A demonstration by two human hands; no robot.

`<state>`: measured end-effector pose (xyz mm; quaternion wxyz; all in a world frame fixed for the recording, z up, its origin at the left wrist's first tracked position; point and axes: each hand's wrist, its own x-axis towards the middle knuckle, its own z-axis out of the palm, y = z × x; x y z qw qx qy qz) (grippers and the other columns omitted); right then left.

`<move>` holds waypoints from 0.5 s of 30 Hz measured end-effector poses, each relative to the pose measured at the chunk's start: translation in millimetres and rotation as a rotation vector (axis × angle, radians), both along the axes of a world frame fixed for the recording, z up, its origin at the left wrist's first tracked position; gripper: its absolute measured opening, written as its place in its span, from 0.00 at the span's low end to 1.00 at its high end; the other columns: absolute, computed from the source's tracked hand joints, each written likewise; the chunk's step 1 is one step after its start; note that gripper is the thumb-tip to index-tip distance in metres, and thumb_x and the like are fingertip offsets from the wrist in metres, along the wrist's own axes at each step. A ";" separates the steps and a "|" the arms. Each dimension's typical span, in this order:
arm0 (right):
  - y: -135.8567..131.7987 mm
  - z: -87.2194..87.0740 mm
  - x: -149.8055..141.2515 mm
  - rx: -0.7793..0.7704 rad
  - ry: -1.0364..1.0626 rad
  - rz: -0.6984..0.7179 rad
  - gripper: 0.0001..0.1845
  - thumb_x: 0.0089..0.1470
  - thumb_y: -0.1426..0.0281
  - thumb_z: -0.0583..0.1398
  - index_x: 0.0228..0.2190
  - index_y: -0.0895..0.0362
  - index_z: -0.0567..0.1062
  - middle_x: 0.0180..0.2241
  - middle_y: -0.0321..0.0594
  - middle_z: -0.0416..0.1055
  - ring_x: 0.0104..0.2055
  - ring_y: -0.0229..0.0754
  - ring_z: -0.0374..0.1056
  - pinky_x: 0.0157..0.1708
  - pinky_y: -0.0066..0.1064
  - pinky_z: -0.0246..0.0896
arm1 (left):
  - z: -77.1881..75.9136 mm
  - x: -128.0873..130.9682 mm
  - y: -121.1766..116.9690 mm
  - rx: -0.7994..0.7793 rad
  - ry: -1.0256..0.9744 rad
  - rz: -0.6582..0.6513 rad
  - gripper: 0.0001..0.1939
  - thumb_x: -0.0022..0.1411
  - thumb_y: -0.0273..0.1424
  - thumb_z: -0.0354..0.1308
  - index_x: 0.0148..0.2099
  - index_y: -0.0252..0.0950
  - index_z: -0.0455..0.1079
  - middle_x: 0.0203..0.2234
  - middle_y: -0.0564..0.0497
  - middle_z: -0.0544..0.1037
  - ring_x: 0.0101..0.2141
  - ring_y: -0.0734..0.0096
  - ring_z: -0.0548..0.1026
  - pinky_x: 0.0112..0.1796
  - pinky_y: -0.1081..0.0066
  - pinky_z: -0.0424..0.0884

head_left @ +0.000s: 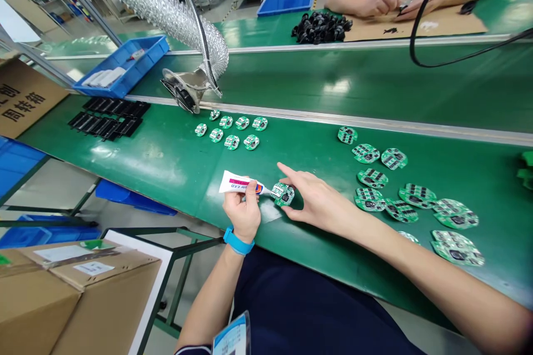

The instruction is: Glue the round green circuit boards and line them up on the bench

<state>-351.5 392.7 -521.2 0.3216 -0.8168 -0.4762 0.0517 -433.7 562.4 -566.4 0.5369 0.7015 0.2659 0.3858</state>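
Observation:
My left hand [242, 209], with a blue band at its wrist, is closed around a white glue tube [237, 183] with pink and orange print. The tube's nozzle points right and meets the left edge of a small round green circuit board [282, 194]. My right hand [314, 199] holds this board at its edge between thumb and a finger, with the index finger stretched out past it. To the right of my right arm lie several more round circuit boards [372, 178]. Farther left, two rows of similar boards [232, 142] rest on the green table.
A silver exhaust hose [166, 11] hangs over the table, its hood low. Black parts [107, 119] and a blue tray [137, 69] are at the left. Cardboard boxes [83, 299] stand below. Across from me, a person's hands [387, 3] work beside a black heap [320, 28].

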 end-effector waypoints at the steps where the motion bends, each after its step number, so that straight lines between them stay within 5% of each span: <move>1: -0.1 -0.1 0.2 0.000 0.000 0.001 0.54 0.52 0.71 0.66 0.70 0.52 0.42 0.50 0.48 0.73 0.54 0.57 0.68 0.51 0.53 0.69 | 0.7 0.3 0.1 0.001 -0.003 0.005 0.21 0.61 0.47 0.63 0.41 0.33 0.71 0.27 0.49 0.80 0.22 0.72 0.77 0.26 0.72 0.75; 9: 2.1 -4.8 2.7 0.000 0.001 0.010 0.55 0.52 0.70 0.66 0.70 0.51 0.40 0.51 0.48 0.73 0.55 0.57 0.68 0.51 0.54 0.69 | 18.0 3.8 -20.8 -0.121 -0.109 -0.047 0.19 0.62 0.45 0.63 0.42 0.33 0.71 0.29 0.48 0.81 0.21 0.74 0.76 0.21 0.75 0.73; 15: 4.1 -2.3 1.6 -0.001 -0.021 0.010 0.58 0.50 0.72 0.66 0.70 0.51 0.38 0.51 0.48 0.73 0.54 0.58 0.68 0.50 0.54 0.69 | 1.1 6.3 -31.9 0.018 -0.071 -0.112 0.18 0.64 0.44 0.62 0.44 0.33 0.73 0.34 0.43 0.82 0.32 0.65 0.82 0.32 0.69 0.78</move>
